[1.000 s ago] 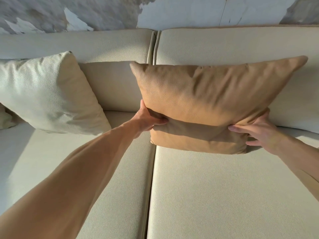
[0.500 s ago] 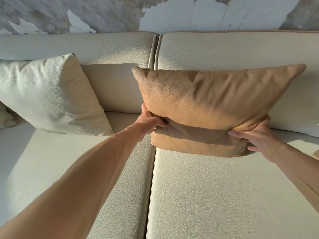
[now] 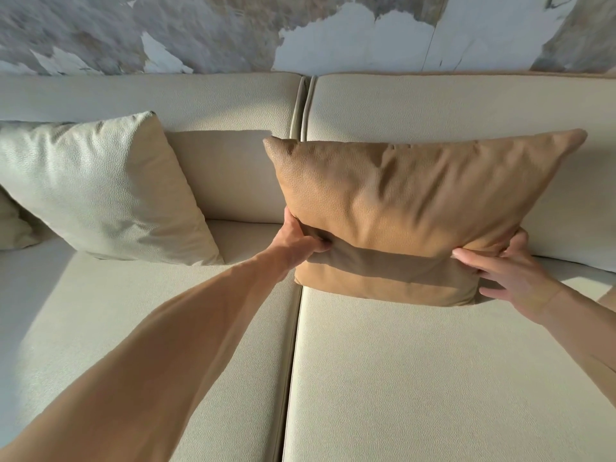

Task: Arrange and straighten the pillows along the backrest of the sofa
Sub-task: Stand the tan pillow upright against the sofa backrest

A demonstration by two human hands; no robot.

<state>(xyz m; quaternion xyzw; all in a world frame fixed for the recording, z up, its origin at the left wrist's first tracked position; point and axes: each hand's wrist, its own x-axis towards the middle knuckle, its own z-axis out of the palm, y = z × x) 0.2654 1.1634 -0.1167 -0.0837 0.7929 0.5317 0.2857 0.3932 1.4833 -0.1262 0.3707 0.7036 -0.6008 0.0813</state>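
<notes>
Tan pillow: upright on the right seat cushion, leaning back against the right backrest cushion; lower left corner just over the seam between the two seats; a band of shadow across its lower part.
Left hand: clamped on the tan pillow's left edge, low down; thumb pressed into the front face, fingers curled around behind and hidden; fabric puckered where pinched.
Right hand: closed on the tan pillow's lower right edge; fingers laid flat over the front face, pointing left, thumb up behind the side; grip narrow, pressed onto the fabric.
Grip overall: both hands squeezing opposite sides of the same pillow, neither spread wide.
Cream pillow: standing on the left seat cushion, tilted, top corner resting on the left backrest cushion; well apart from the tan pillow and from both hands.
Further pillow: only a sliver at the far left edge, behind the cream pillow; shape hard to tell.
Wall: above the backrest, mottled grey and white with peeling patches.
</notes>
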